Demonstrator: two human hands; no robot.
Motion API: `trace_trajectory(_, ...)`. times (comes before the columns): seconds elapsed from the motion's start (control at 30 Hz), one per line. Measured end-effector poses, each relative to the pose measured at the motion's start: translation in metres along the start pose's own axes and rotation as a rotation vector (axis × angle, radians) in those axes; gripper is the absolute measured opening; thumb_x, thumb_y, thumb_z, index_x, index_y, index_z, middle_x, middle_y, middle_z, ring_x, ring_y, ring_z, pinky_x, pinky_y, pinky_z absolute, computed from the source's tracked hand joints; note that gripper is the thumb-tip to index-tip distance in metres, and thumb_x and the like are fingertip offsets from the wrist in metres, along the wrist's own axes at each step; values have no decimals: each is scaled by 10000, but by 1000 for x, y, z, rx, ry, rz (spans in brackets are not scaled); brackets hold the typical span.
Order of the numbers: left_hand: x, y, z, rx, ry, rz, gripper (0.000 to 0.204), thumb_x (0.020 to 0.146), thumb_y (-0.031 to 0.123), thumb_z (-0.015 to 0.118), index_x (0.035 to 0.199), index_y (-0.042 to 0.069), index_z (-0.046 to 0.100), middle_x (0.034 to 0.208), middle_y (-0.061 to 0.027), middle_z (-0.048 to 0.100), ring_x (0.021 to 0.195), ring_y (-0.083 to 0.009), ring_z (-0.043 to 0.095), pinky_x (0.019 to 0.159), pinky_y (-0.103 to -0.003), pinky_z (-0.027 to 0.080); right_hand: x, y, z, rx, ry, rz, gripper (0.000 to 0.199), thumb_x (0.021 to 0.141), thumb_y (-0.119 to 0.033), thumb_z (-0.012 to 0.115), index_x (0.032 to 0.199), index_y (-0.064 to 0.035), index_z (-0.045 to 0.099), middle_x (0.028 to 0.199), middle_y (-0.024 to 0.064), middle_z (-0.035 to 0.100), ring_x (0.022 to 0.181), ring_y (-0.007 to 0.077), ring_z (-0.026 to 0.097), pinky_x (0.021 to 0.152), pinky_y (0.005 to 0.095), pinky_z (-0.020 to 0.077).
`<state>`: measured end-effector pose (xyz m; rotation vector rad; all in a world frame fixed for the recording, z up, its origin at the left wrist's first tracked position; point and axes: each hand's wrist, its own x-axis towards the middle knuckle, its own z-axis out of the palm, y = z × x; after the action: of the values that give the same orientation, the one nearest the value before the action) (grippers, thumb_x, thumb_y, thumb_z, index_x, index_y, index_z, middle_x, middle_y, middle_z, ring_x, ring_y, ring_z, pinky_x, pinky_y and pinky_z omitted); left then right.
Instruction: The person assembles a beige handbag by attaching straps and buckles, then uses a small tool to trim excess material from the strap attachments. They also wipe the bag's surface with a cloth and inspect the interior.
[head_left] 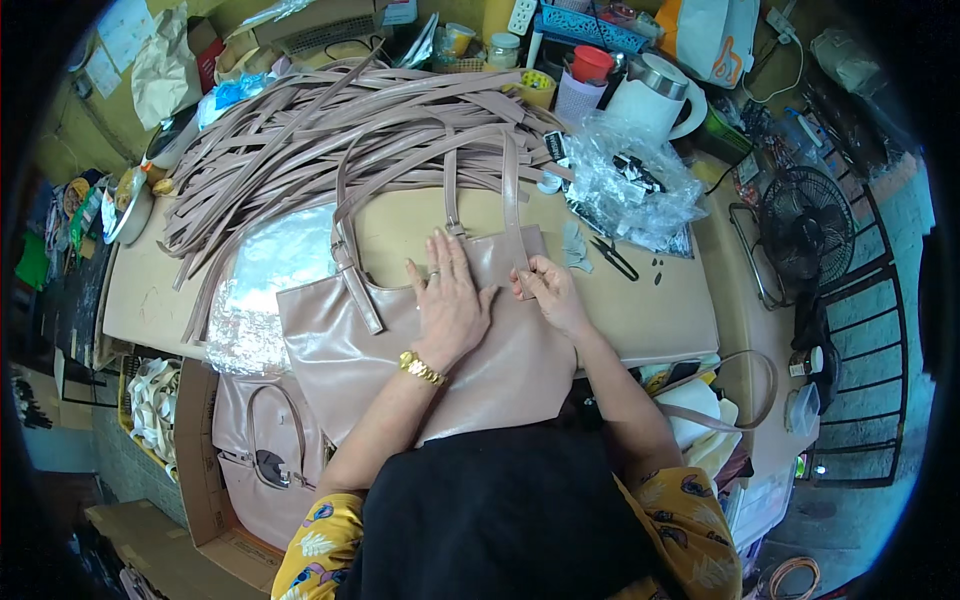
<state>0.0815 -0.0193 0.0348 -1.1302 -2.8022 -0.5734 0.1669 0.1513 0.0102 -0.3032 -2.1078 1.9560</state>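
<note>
A dusty-pink leather handbag (500, 360) lies across the near edge of the table in front of me. My left hand (450, 305) rests flat on its upper front, fingers stretched out, just below the middle strap. At the bag's upper right, my right hand (553, 295) pinches the lower end of a handle strap (512, 205). On the left, the other strap end (358, 295) hangs over the bag front past a buckle (345, 255). The handles arch away from me toward a heap of loose pink straps (350, 150).
Small black snips (615, 258) lie right of the bag, near crumpled clear plastic (635, 190). A white kettle (655, 100) stands behind. An open carton (205, 490) at lower left holds another pink bag (255, 420). A black fan (805, 225) stands at right.
</note>
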Motion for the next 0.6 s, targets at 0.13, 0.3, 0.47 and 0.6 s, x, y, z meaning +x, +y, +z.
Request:
trace_trajectory(0.13,15,22,29,-98,84,92,753,922,292,548,1468,-124,238,1554,-319,196,1465,-438,176,1170,-599,73,2,7,0,21,36,-43,167,996,-133,516,973,4,610,790,32,617,710,75,582,678,227,500)
trace_trajectory(0.3,9,48,9,-188,-52,285,671,878,173,516,1445,-113,301,1530,-317,254,1455,-439,207,1162,-610,107,0,19,-17,555,96,7,140,967,-109,534,987,-3,623,874,46,657,779,113,617,756,264,500)
trace_trajectory(0.47,25,8,-47,-373,195,143,316,891,170,519,1101,-46,613,1116,-271,578,1107,-437,521,931,-514,438,-1,8,-29,667,-70,48,217,946,-130,593,1098,18,639,962,77,685,846,157,641,823,301,496)
trace_trajectory(0.6,59,-50,-22,-498,-122,-246,356,950,310,602,991,-27,710,927,-236,680,842,-395,655,801,-440,505,15,-4,-29,436,-159,54,188,935,-94,627,1087,17,629,847,34,652,753,100,615,685,237,485)
